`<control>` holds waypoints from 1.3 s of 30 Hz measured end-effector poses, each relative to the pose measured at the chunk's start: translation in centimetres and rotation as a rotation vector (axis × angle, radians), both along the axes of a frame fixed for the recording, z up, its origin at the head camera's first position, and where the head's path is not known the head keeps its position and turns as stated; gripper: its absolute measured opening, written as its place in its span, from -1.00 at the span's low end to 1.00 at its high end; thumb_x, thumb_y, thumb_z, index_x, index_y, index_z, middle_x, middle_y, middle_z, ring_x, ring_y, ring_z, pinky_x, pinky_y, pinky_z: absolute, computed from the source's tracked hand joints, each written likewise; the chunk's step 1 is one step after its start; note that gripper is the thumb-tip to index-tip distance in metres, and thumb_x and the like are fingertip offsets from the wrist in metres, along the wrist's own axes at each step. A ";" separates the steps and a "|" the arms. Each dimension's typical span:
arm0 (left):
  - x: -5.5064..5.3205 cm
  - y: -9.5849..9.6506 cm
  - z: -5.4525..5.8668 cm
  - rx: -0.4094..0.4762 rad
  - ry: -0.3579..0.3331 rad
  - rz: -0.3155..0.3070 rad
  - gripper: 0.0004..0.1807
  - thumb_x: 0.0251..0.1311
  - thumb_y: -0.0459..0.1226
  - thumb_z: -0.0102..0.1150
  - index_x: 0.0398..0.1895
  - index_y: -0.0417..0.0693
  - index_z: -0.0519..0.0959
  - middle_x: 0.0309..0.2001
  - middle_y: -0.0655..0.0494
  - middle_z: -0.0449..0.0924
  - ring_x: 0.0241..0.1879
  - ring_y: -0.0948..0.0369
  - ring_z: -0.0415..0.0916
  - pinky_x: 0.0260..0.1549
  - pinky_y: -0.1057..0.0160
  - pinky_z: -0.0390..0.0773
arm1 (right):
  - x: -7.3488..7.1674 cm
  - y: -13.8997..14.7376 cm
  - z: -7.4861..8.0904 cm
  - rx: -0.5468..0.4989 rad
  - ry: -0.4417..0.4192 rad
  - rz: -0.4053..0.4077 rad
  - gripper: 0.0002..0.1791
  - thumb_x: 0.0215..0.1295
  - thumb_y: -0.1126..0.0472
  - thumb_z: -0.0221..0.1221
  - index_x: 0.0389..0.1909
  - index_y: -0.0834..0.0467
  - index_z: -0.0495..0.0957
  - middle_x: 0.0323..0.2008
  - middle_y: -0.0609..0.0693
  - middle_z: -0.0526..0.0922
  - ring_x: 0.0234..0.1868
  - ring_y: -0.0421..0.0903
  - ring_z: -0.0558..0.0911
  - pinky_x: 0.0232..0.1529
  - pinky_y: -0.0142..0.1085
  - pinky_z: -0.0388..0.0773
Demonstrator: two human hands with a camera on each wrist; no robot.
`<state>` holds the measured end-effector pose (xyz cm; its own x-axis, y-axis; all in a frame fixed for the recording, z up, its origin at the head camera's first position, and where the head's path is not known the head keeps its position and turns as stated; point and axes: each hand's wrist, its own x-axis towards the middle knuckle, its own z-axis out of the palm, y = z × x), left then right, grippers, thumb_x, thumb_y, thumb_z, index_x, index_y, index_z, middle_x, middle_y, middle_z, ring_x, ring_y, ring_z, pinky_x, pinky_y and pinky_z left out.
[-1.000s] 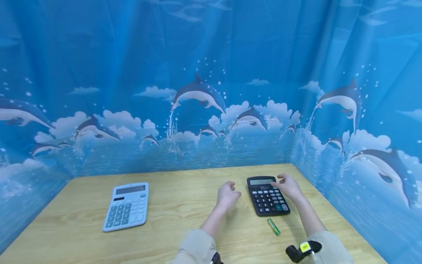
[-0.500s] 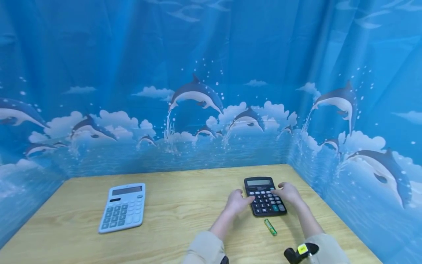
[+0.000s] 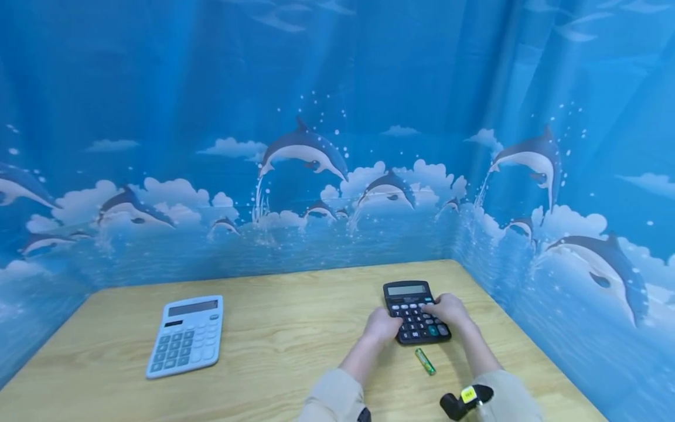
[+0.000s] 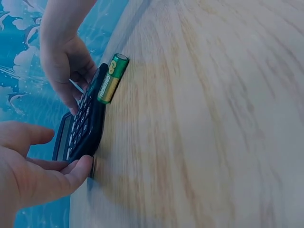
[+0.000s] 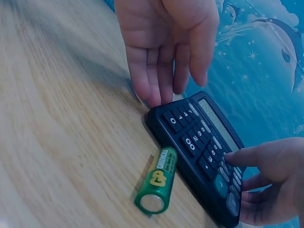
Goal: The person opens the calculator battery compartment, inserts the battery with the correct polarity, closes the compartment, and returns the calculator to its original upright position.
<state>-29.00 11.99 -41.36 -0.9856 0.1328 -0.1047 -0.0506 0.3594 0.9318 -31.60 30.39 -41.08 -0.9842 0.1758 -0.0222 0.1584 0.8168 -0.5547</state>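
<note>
A black calculator (image 3: 416,313) with a grey display lies on the wooden table, keys up. My right hand (image 3: 450,310) grips its right edge, the thumb over the keys and the other fingers at the side, as the right wrist view shows. At the opposite edge is my left hand (image 4: 35,178), its fingertips right at the calculator's side. The left thumb stands raised over the keys, apart from them in the left wrist view. A green and gold battery (image 5: 159,180) lies just in front of the calculator's near edge.
A pale blue calculator (image 3: 186,335) lies on the left part of the wooden table (image 3: 285,328). A blue curtain (image 3: 237,117) printed with dolphins hangs behind the table and along its sides.
My left hand has come right to the black calculator's left edge. My right hand has moved down from beside the display to the keys' right side. The head view has turned slightly right.
</note>
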 end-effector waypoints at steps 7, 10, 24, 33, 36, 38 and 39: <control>-0.2 0.2 -0.2 0.004 -0.007 0.002 -0.72 0.04 -0.41 0.16 -0.18 -0.43 0.50 -0.31 -0.10 0.55 -0.30 0.12 0.51 -0.24 0.18 0.56 | -0.2 -0.2 -0.3 -0.033 0.010 -0.025 -0.50 0.09 0.08 0.21 -0.29 0.54 0.49 -0.44 0.20 0.54 -0.37 0.05 0.52 -0.25 -0.09 0.51; -0.4 0.2 -0.3 0.020 -0.022 0.011 -0.68 0.01 -0.42 0.16 -0.14 -0.43 0.49 -0.27 -0.13 0.55 -0.25 0.09 0.52 -0.18 0.15 0.55 | -0.3 -0.2 -0.3 -0.045 -0.008 -0.031 -0.48 0.12 0.10 0.19 -0.21 0.57 0.45 -0.38 0.25 0.54 -0.31 0.09 0.52 -0.19 -0.07 0.51; -1.4 -1.7 -0.4 0.187 -0.011 0.085 -0.74 -0.01 -0.48 0.14 -0.22 -0.50 0.48 -0.37 -0.06 0.52 -0.37 0.14 0.52 -0.43 0.27 0.60 | -1.1 -1.2 0.0 -0.251 0.025 0.002 -0.61 0.22 0.25 0.10 -0.12 0.53 0.39 -0.28 0.27 0.50 -0.22 0.10 0.48 -0.13 -0.08 0.46; -2.1 -3.4 0.8 0.252 -0.021 0.156 -0.63 0.05 -0.51 0.06 -0.04 -0.56 0.43 -0.32 -0.15 0.55 -0.43 0.14 0.55 -0.45 0.26 0.62 | -0.6 -3.0 0.9 -0.378 0.027 0.035 -0.58 0.25 0.24 0.10 -0.02 0.50 0.34 -0.27 0.23 0.50 -0.33 -0.04 0.50 -0.35 -0.28 0.51; -2.2 -4.2 1.2 0.255 -0.031 0.161 -0.63 0.07 -0.50 0.07 -0.03 -0.55 0.42 -0.32 -0.16 0.55 -0.42 0.12 0.54 -0.45 0.27 0.63 | -0.4 -3.7 1.1 -0.417 0.035 0.040 -0.60 0.26 0.26 0.09 -0.02 0.48 0.33 -0.31 0.21 0.50 -0.42 -0.11 0.50 -0.44 -0.33 0.51; -2.3 -4.8 1.5 0.242 -0.037 0.164 -0.62 0.07 -0.50 0.09 -0.02 -0.55 0.42 -0.31 -0.15 0.55 -0.40 0.11 0.54 -0.43 0.26 0.63 | -0.4 -4.3 1.2 -0.441 0.052 0.041 -0.62 0.26 0.27 0.10 -0.04 0.47 0.34 -0.32 0.19 0.50 -0.46 -0.14 0.50 -0.46 -0.35 0.51; -2.3 -5.1 1.7 0.237 -0.041 0.167 -0.62 0.07 -0.49 0.10 -0.03 -0.54 0.42 -0.31 -0.16 0.54 -0.39 0.10 0.54 -0.42 0.25 0.63 | -0.4 -4.5 1.2 -0.450 0.062 0.046 -0.63 0.25 0.27 0.10 -0.04 0.46 0.34 -0.34 0.18 0.51 -0.47 -0.16 0.50 -0.47 -0.36 0.51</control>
<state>-31.30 6.90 -39.69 -0.9914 -0.0056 -0.1304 -0.1302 0.1151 0.9848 -32.01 25.86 -39.85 -0.9926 0.1185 -0.0273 0.0832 0.4977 -0.8633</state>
